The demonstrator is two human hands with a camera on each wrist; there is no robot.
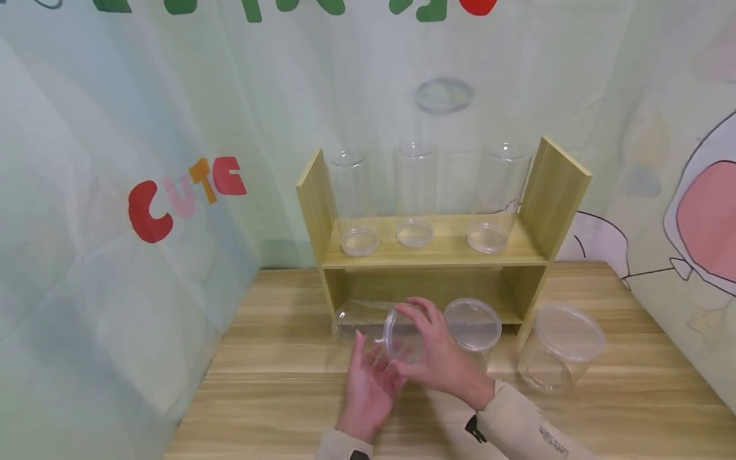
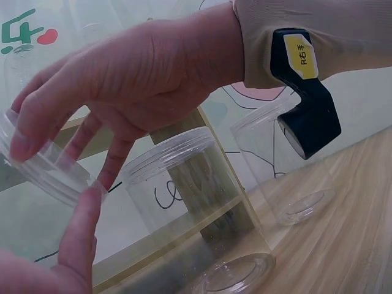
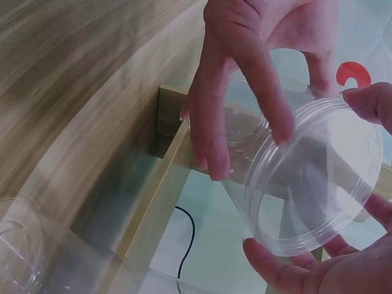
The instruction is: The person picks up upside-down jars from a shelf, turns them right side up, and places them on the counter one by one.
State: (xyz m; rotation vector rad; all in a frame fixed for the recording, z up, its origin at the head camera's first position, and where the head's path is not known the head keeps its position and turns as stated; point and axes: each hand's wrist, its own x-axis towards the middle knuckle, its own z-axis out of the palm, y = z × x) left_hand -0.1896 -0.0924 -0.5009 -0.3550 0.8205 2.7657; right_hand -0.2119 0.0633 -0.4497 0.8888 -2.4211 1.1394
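Note:
A clear plastic jar [image 1: 362, 321] lies on its side in the air, just in front of the wooden shelf's lower level. My right hand [image 1: 445, 364] grips its round, ridged lid end [image 3: 312, 177], with the thumb and fingers spread around the rim. Beneath the jar, my left hand [image 1: 374, 390] is turned palm up. Its fingers look fairly straight and reach along the jar's side near the lid end, as the right wrist view [image 3: 263, 79] shows of the fingers. Whether the lid is screwed tight I cannot tell.
Three tall clear jars, among them a middle one [image 1: 415, 191], stand on the upper level of the wooden shelf [image 1: 437, 259]. A lidded jar [image 1: 473, 326] stands right of my hands, another [image 1: 558, 348] farther right on the wooden table [image 1: 270, 358]. A printed curtain [image 1: 241, 96] hangs behind.

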